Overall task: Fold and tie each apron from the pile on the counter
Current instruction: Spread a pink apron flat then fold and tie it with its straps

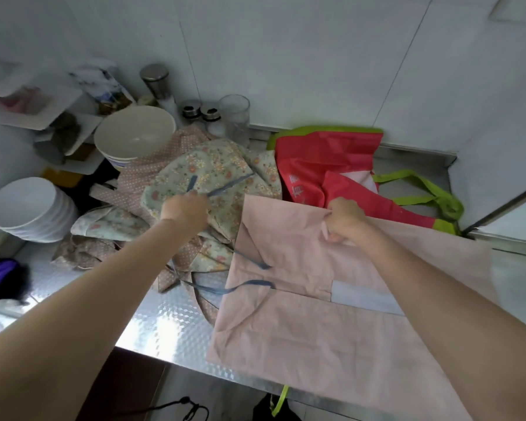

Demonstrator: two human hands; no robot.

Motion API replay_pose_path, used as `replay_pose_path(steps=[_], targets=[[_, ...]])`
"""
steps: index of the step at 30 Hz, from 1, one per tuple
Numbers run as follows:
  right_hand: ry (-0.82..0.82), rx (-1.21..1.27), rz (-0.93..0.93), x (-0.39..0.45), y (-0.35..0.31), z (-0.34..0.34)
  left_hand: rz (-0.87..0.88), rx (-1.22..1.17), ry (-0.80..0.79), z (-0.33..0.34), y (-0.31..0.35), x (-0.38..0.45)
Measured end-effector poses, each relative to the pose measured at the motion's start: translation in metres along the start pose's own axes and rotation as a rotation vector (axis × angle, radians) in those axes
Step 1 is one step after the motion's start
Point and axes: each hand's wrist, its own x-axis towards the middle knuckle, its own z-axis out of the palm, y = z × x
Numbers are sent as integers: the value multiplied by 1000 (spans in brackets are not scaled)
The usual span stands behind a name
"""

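A pale pink apron (301, 323) lies spread on the steel counter (164, 326), its lower part hanging over the front edge. My right hand (345, 220) grips its upper edge, bunching the cloth. My left hand (184, 209) holds a blue-grey strap (225, 185) that runs up over the pile. More of this strap (225, 288) trails across the counter by the pink apron's left side. Behind lies the pile: a green floral apron (207, 168) on a pink dotted one (146, 171).
A red apron with green trim and straps (331, 159) lies at the back right. At the left stand a stack of white plates (28, 208), a large bowl (134, 135), jars, shakers (195, 110) and a glass (234, 117). A wall corner juts at the right.
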Motion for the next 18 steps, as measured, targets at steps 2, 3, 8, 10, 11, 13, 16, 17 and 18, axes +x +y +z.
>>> replay_pose_path(steps=[2, 3, 8, 10, 11, 13, 16, 17, 18], targets=[[0, -6, -27, -4, -1, -2, 136, -135, 114, -7, 17, -3], [14, -12, -44, -6, -3, -4, 237, -199, 130, -10, 27, -4], [183, 7, -110, -28, -2, -12, 384, -65, 115, -24, 81, -7], [254, 71, -118, -38, 4, -12, 300, 18, 243, -35, 88, -10], [292, 107, -123, -41, 7, -13, 285, 32, 298, -40, 89, -12], [358, 166, -133, -48, 10, -17, 304, 26, 399, -45, 87, -15], [377, 57, -180, -64, 11, -25, 341, -3, 534, -45, 76, -27], [336, -20, -201, -69, 13, -28, 348, -10, 557, -42, 71, -29], [281, -86, -205, -76, 16, -31, 355, -17, 567, -38, 66, -34]])
